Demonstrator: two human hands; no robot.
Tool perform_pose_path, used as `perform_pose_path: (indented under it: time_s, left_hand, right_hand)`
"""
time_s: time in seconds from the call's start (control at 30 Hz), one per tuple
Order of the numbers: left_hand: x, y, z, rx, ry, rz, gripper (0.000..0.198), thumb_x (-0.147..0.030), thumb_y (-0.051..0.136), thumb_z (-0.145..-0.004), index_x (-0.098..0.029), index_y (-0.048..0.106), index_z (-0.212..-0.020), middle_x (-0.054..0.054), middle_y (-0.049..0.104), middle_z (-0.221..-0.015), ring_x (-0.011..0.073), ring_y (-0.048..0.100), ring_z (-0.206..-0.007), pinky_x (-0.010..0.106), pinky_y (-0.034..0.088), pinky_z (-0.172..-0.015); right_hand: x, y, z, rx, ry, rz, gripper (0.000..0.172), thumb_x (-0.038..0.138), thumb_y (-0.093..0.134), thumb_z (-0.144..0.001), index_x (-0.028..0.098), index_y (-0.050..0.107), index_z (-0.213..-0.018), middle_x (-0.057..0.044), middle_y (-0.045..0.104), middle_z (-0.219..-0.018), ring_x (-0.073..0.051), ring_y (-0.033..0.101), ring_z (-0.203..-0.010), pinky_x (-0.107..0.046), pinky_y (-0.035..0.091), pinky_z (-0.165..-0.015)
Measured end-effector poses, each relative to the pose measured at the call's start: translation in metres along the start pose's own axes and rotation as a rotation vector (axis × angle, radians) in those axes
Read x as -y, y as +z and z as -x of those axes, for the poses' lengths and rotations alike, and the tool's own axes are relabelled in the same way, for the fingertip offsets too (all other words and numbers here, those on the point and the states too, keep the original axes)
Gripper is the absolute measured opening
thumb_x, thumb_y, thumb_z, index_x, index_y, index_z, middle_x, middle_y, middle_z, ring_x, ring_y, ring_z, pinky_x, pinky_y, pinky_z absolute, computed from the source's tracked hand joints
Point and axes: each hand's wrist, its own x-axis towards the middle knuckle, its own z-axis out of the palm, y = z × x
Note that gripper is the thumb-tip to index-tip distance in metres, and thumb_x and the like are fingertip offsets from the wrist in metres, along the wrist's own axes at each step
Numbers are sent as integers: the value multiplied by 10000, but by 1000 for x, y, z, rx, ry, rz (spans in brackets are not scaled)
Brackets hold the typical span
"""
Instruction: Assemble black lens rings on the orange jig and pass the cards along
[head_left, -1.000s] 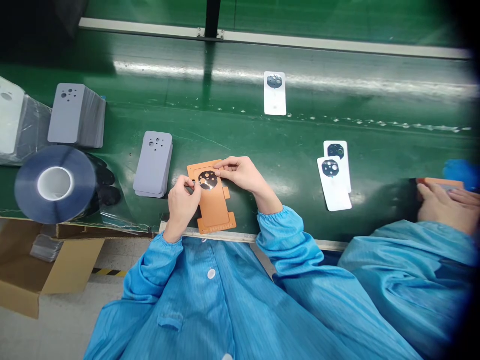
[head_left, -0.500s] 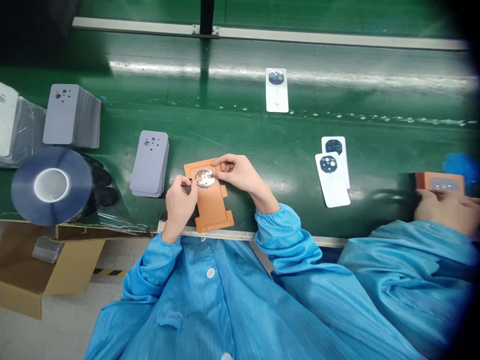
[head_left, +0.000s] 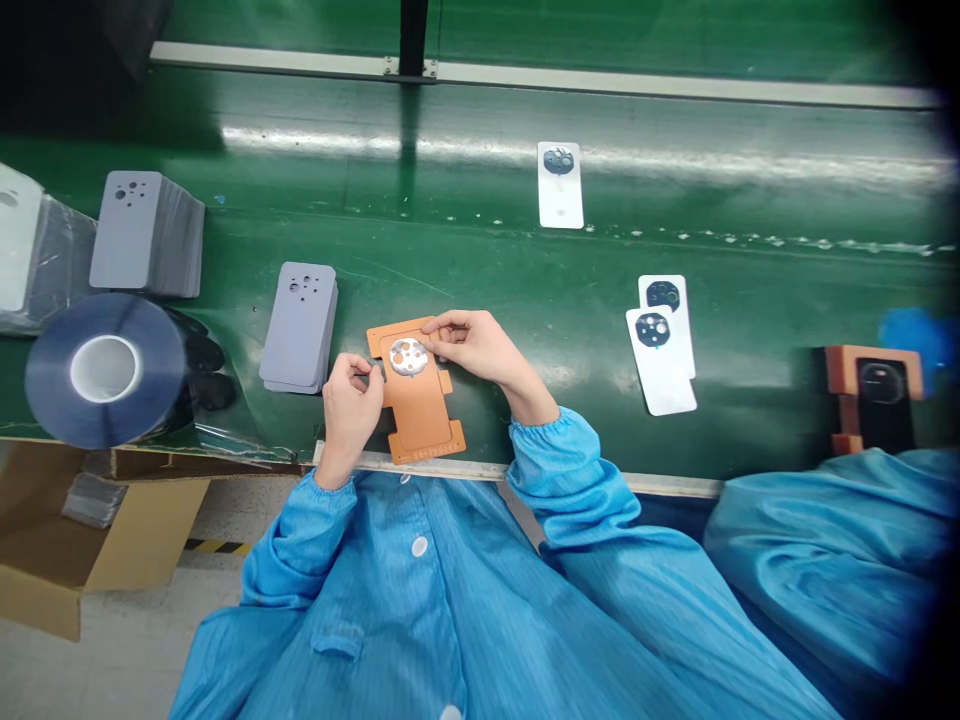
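An orange jig [head_left: 421, 415] lies at the bench's front edge, shaped to a phone's outline. On its upper part sits a round silver camera plate [head_left: 409, 357] with several holes. My left hand [head_left: 352, 400] is closed by the jig's left edge, thumb and forefinger pinched; anything between them is too small to make out. My right hand [head_left: 474, 345] rests at the jig's upper right, its fingers curled together on the edge close to the camera plate. Its fingertips hide that corner in part.
Left of the jig stand grey panel stacks [head_left: 300, 335], a large film roll [head_left: 45, 370] and a wrapped stack [head_left: 64, 265]. White back panels [head_left: 664, 375] lie to the right, another white panel [head_left: 560, 200] farther back. At far right are a co-worker's sleeve [head_left: 832, 530] and another orange jig [head_left: 840, 372].
My left hand has drawn back left from the camera plate, which now shows more fully. My right hand stays nearly still. The co-worker's hand has left the far-right jig, baring a dark panel.
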Motion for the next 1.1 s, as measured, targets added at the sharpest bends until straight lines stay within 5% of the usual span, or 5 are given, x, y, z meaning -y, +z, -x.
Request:
perform_pose_path:
  time_s: [0.13, 0.23, 0.4, 0.93, 1.1]
  left_hand:
    - [-4, -25, 15, -69, 200, -86, 109, -291, 661, -934, -222, 580, -909, -5, 679, -835, 114, 605, -620, 241, 480, -600]
    - [-6, -54, 16, -255, 465, -342, 175, -309, 729, -917, -211, 676, -1053, 95, 737, -1123, 239, 695, -1060, 389, 558, -939]
    - [9, -89, 4, -191, 553, -646, 637, -428, 829, -859, -214, 612, -1419, 202, 337, -1714, 439, 300, -1586, 644, 329, -1239]
    - [20, -87, 5, -419, 742, -471, 165, -154, 683, -940, -244, 784, -1035, 91, 808, -1197, 281, 726, -1245, 529, 423, -1182]
    - [19, -87, 3, -319, 738, -389, 163, -165, 702, -945, -231, 773, -1076, 100, 804, -1208, 272, 734, -1229, 470, 546, -1074]
  right_hand:
    - [6, -3, 3, 39, 54, -40, 263, 307, 794, -830, 143, 757, -1031, -13, 679, -692, -154, 656, -648, -301, 542, -649]
    - [8, -4, 3, 19, 62, -40, 262, 327, 776, -851, 145, 760, -1039, -35, 719, -707, -169, 688, -653, -319, 575, -673]
    - [10, -4, 2, -15, 35, -6, 262, 336, 775, -846, 150, 778, -1030, -47, 746, -732, -164, 692, -643, -309, 577, -665]
    - [7, -3, 2, -28, -4, 1, 278, 354, 756, -860, 148, 800, -1040, -51, 757, -764, -156, 657, -644, -306, 543, -647]
    - [7, -3, 2, -22, 5, -9, 287, 356, 756, -855, 143, 799, -1043, -57, 762, -798, -145, 647, -642, -299, 533, -651]
